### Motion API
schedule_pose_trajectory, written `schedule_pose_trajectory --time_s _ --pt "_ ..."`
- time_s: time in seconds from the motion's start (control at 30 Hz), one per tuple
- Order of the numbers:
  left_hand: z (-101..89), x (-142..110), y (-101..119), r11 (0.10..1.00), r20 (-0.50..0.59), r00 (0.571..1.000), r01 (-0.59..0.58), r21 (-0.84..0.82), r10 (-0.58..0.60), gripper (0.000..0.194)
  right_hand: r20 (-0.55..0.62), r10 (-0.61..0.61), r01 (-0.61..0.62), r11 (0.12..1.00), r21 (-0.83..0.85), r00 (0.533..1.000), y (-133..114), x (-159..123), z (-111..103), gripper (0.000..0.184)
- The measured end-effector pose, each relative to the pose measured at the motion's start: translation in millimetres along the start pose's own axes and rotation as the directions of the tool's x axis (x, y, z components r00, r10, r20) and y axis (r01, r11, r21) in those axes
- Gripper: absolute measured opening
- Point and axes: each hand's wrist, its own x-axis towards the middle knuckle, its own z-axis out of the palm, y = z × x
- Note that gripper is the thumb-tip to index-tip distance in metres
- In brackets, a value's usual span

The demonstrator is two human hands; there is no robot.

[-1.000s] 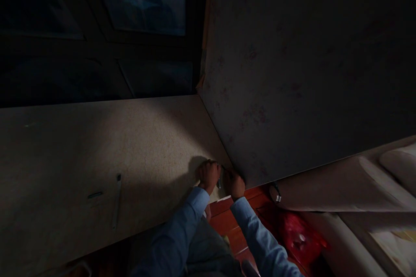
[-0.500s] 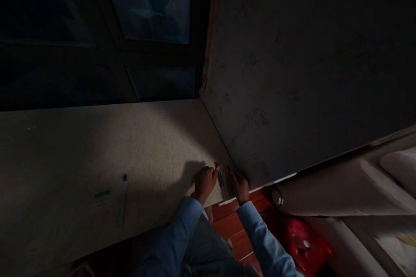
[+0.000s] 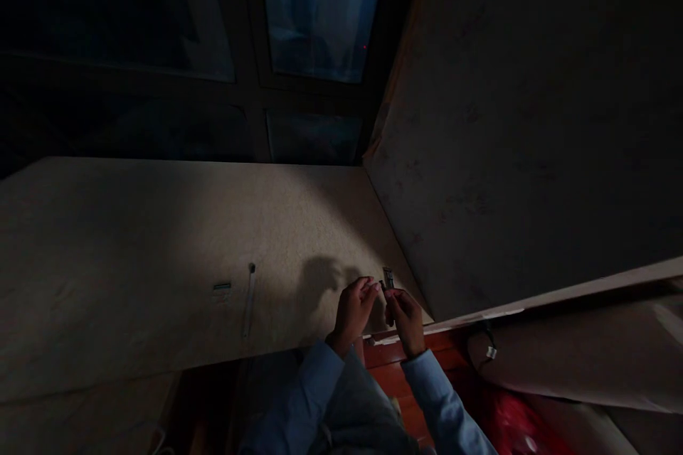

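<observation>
My left hand [image 3: 352,309] is closed, thumb and fingertips pinched together above the right end of the stone ledge [image 3: 213,220]. Facing it, my right hand [image 3: 406,316] pinches a small dark piece [image 3: 382,285], whose tip comes up to the left fingertips. Whether the left fingers hold anything is too dark to tell. Just beyond the right fingers lies a small metal tool [image 3: 388,274] with a wide head, its lower part hidden by that hand. Farther left on the ledge lie a thin pale stick with a dark end [image 3: 250,298] and a small green piece [image 3: 222,286].
A dark window [image 3: 320,21] stands behind the ledge, and a patterned wall [image 3: 506,156] closes its right side. At the lower right are a pale padded seat [image 3: 576,355], a cable with a white tag [image 3: 491,352], a red bag [image 3: 523,423] and a reddish floor [image 3: 387,354].
My hands have come together, the right hand bringing its small dark piece up to the left fingertips. My left hand has left the metal tool. The view has swung left.
</observation>
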Motion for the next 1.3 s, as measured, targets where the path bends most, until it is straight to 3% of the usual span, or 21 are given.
schedule_pose_trajectory --time_s 0.27,0.7,0.97,1.1,1.3 --pt "-18.8 -15.7 -1.4 0.957 0.008 0.998 0.055 -0.286 -0.055 0.057 0.119 -0.119 0.119 0.993 0.009 0.986 -15.3 -21.0 34.5 0.057" --pt "-70.5 -38.5 -16.4 0.924 -0.147 0.962 0.171 -0.341 -0.231 0.077 0.257 -0.156 0.171 0.985 -0.034 0.954 -9.5 -30.2 66.5 0.052" --pt "-98.0 -54.8 -34.1 0.923 -0.206 0.944 0.178 -0.34 -0.258 0.078 0.362 -0.102 0.133 0.989 -0.062 0.926 -25.9 -28.0 91.5 0.056" --pt "-103.3 -61.2 -45.6 0.924 -0.181 0.956 0.159 -0.347 -0.232 0.075 0.451 -0.142 0.18 0.983 -0.042 0.881 -33.9 -22.4 110.9 0.053" --pt "-113.6 -77.1 -46.4 0.9 -0.201 0.938 0.187 -0.394 -0.283 0.076 0.59 -0.156 0.246 0.966 -0.075 0.792 -42.1 -0.2 153.4 0.051"
